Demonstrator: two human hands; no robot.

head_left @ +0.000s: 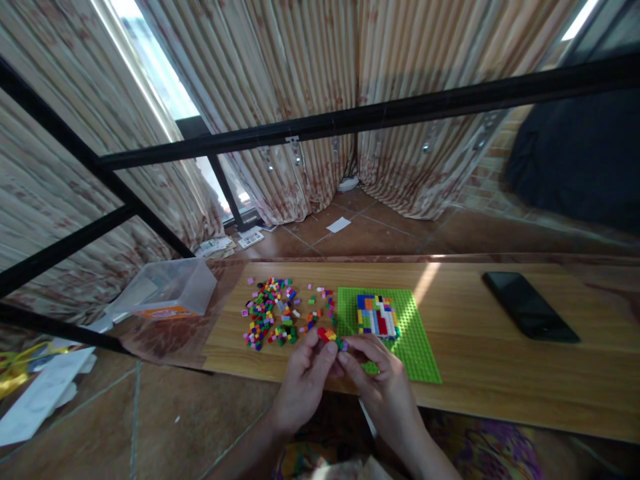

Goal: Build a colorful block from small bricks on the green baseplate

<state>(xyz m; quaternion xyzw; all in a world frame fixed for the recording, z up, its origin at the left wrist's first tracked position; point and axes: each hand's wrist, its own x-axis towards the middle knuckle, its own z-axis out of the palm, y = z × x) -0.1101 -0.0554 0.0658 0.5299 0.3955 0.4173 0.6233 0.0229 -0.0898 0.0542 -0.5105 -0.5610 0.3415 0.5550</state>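
Note:
My left hand (304, 381) and my right hand (383, 383) meet at the near edge of the wooden board (475, 333), fingers pinched together on a small cluster of coloured bricks (331, 337) held between them. Just beyond my right hand lies a green baseplate (415, 347) with a block of multicoloured bricks (377, 315) built on it. A pile of loose small bricks (273, 313) is spread on the board to the left of the baseplate, beyond my left hand.
A clear plastic box (170, 288) lies tipped at the board's left end. A black phone (530, 307) rests on the right. Black metal frame bars (350, 120) cross overhead before curtains. Papers (40, 393) lie on the tiled floor.

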